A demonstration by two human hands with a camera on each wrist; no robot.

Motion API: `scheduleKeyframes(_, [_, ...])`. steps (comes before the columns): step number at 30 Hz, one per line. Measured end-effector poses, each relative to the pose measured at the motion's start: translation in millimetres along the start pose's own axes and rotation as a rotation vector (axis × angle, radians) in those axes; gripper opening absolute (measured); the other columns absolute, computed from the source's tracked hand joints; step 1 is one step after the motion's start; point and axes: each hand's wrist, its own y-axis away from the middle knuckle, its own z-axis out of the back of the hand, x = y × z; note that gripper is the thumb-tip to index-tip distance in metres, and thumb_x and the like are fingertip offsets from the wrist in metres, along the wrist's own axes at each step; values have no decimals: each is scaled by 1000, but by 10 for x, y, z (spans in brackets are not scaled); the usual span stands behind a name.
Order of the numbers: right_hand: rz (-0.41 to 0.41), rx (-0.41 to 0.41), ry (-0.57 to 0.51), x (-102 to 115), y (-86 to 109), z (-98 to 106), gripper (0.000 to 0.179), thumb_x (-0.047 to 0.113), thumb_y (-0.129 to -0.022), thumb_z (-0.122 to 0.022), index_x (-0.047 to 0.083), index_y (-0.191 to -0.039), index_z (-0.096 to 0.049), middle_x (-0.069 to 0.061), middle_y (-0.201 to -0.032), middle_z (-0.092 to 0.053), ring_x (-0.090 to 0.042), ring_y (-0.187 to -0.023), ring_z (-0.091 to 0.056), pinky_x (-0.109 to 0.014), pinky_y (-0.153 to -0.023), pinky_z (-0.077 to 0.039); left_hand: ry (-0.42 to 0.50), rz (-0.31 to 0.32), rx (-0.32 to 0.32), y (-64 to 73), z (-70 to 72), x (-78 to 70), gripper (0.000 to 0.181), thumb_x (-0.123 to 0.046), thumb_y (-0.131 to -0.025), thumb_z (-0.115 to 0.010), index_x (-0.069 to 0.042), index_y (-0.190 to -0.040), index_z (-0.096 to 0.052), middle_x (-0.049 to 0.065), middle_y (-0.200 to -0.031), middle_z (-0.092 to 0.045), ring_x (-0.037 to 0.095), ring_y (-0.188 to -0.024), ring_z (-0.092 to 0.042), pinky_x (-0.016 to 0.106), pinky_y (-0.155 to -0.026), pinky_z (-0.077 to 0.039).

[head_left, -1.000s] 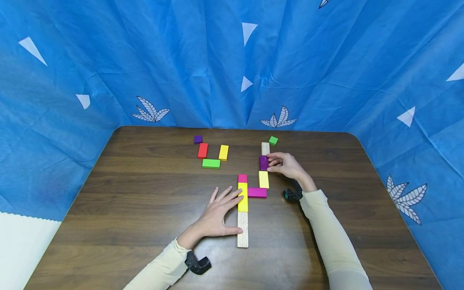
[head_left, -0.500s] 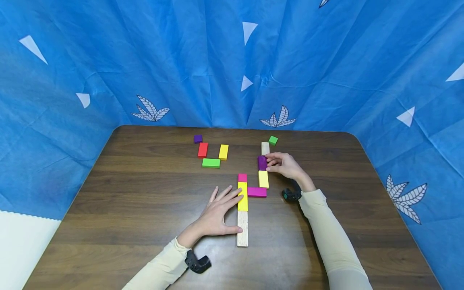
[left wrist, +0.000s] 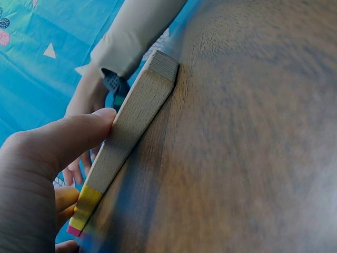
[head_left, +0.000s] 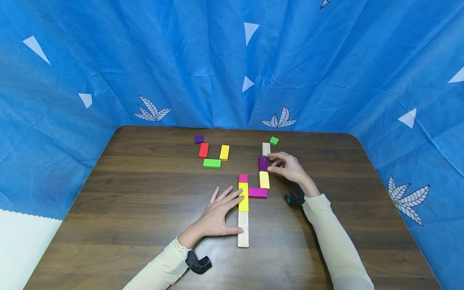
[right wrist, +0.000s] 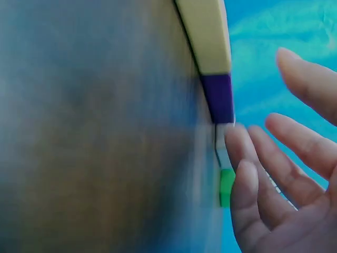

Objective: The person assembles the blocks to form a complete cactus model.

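Observation:
My left hand (head_left: 217, 217) lies spread, its fingertips on the yellow block (head_left: 243, 201) and its thumb touching the long plain wooden block (head_left: 243, 235). A pink block (head_left: 243, 178) continues that column at the far end, and a magenta block (head_left: 257, 193) juts to the right from the yellow one. My right hand (head_left: 291, 167) is beside the purple block (head_left: 263, 164); in the right wrist view its loosely bent fingers hold nothing. The purple block sits between a pale yellow block (head_left: 264, 180) and a short plain wooden block (head_left: 266, 149).
A small green block (head_left: 274, 141) lies at the back right. Farther left are a dark purple block (head_left: 199, 139), a red block (head_left: 204, 150), a yellow block (head_left: 224, 152) and a green block (head_left: 212, 164). A blue curtain (head_left: 203, 80) borders the brown table (head_left: 127, 201).
The purple block has shifted slightly left, into line above the pale yellow block. My right hand's fingers have drawn a little away from it. My left hand has kept its place.

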Motion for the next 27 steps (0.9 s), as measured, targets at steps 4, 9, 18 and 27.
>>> scheduleKeyframes(4, [69, -58, 43, 56, 177, -17, 54, 21, -87, -75, 6, -135, -57, -16, -130, -58, -32, -109, -60, -48, -88, -52, -3, 1, 3, -5, -2, -5, 91, -59, -73, -74, -16, -147, -45, -1, -158, -36, 31, -149, -25, 64, -117, -8])
scheduleKeyframes(9, [139, -80, 46, 126, 429, -92, 53, 20, -89, -72, 5, -138, -54, -17, -141, -50, -37, -129, -49, -58, -103, -42, 6, 3, -3, 1, 0, 4, 91, -59, -72, -75, -16, -147, -46, -1, -158, -36, 30, -149, -24, 64, -118, -7])
scheduleKeyframes(18, [128, -74, 48, 116, 673, -309, 56, 24, -91, -69, 11, -142, -51, -14, -153, -40, -38, -140, -37, -64, -108, -34, 12, 10, -4, 9, -3, 10, 91, -58, -72, -75, -16, -147, -46, -2, -158, -36, 30, -149, -24, 64, -118, -7])
scheduleKeyframes(27, [98, -81, 104, 50, 601, -372, 55, 27, -92, -68, 13, -143, -51, -13, -155, -38, -35, -146, -28, -63, -117, -17, 23, 17, 15, -2, 19, -2, 91, -59, -73, -74, -16, -148, -45, -2, -159, -34, 30, -150, -23, 64, -118, -6])
